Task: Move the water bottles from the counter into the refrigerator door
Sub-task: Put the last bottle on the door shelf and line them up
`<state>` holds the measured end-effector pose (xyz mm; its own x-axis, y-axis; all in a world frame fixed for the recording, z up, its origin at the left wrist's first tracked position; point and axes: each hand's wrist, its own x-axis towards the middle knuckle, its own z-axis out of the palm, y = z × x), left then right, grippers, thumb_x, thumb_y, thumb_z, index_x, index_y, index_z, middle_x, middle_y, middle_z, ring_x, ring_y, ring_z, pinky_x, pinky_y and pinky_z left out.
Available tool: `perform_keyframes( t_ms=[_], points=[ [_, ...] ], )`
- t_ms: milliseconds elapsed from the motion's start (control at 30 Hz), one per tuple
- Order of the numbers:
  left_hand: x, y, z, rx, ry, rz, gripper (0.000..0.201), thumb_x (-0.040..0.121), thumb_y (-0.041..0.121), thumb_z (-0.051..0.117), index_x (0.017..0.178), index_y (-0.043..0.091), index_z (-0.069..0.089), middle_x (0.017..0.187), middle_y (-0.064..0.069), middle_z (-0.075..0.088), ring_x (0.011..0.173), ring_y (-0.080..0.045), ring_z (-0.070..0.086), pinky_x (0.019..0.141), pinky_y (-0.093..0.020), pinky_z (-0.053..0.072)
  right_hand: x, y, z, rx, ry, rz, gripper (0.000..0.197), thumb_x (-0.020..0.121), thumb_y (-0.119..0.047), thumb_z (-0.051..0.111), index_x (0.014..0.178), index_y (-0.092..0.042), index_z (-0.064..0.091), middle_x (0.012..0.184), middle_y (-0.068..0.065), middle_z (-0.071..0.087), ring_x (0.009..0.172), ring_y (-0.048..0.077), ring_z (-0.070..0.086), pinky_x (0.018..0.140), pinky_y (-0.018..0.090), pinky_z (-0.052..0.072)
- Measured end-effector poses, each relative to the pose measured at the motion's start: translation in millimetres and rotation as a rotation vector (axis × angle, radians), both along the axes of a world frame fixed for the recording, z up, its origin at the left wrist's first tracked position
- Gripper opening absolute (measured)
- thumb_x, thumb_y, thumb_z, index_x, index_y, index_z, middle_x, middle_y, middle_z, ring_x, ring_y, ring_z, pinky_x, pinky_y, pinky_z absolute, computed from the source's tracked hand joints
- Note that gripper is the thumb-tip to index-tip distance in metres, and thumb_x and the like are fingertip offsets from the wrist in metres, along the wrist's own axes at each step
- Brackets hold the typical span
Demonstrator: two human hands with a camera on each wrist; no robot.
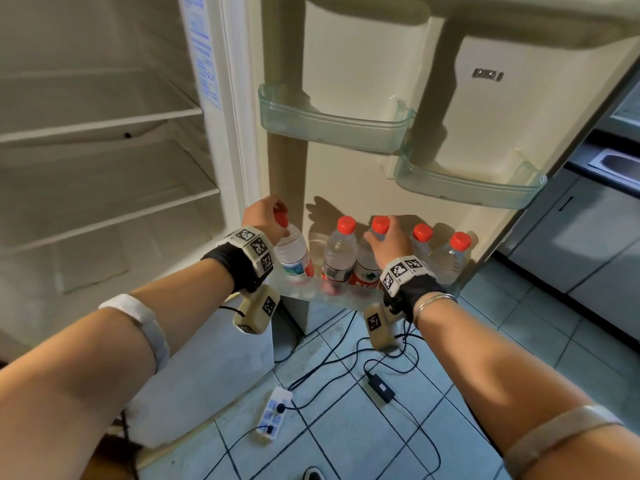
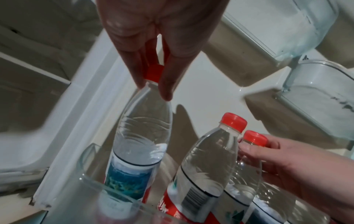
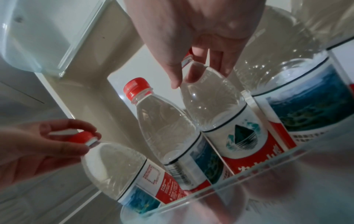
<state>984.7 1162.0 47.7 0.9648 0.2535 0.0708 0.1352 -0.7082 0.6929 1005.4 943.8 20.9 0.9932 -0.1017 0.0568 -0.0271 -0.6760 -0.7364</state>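
Several clear water bottles with red caps stand upright in a row in the bottom door shelf (image 1: 343,298) of the open refrigerator. My left hand (image 1: 280,218) pinches the leftmost bottle (image 1: 292,252) at its cap and neck; the left wrist view shows the fingers (image 2: 168,91) on both sides of the cap (image 2: 154,74). My right hand (image 1: 379,234) grips the neck of the third bottle (image 1: 363,268), with the fingers (image 3: 176,78) curled over its shoulder (image 3: 216,103). A second bottle (image 1: 341,251) stands free between the two held ones, and two more (image 1: 450,258) stand to the right.
Two clear door bins (image 1: 332,128) (image 1: 467,190) hang above the bottles. The refrigerator's bare shelves (image 1: 104,123) are at the left. On the tiled floor lie a power strip (image 1: 273,414), an adapter (image 1: 381,388) and cables. Grey cabinets (image 1: 571,244) stand at the right.
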Motion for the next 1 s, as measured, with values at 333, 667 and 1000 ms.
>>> perform_keyframes(
  t_ms=[333, 667, 1000],
  points=[
    [24.6, -39.3, 8.1, -0.014, 0.003, -0.154, 0.034, 0.072, -0.001, 0.072, 0.103, 0.011, 0.065, 0.111, -0.010, 0.066, 0.102, -0.022, 0.059, 0.082, -0.021, 0.040, -2.8, -10.6, 7.6, -0.037, 0.045, 0.044, 0.046, 0.092, -0.025, 0.055, 0.132, -0.008, 0.038, 0.123, 0.014, 0.058, 0.110, 0.030, 0.057, 0.083, 0.029, 0.038],
    [21.5, -49.9, 1.6, -0.058, -0.049, -0.159, 0.028, 0.082, 0.015, 0.067, 0.110, 0.013, 0.062, 0.112, -0.007, 0.064, 0.092, -0.017, 0.055, 0.079, -0.024, 0.041, -32.6, -46.6, 19.6, -0.064, -0.154, -0.060, 0.026, 0.097, -0.026, 0.044, 0.115, -0.011, 0.055, 0.107, 0.009, 0.067, 0.093, 0.024, 0.063, 0.068, 0.021, 0.038],
    [6.9, -54.6, 16.9, -0.127, -0.169, -0.008, 0.026, 0.086, 0.018, 0.059, 0.112, 0.018, 0.058, 0.115, -0.014, 0.062, 0.095, -0.029, 0.064, 0.092, -0.041, 0.051, -25.1, -126.4, 39.4, -0.038, -0.287, -0.525, 0.023, 0.086, -0.008, 0.052, 0.109, -0.007, 0.048, 0.119, 0.012, 0.050, 0.104, 0.031, 0.054, 0.084, 0.039, 0.042]
  ],
)
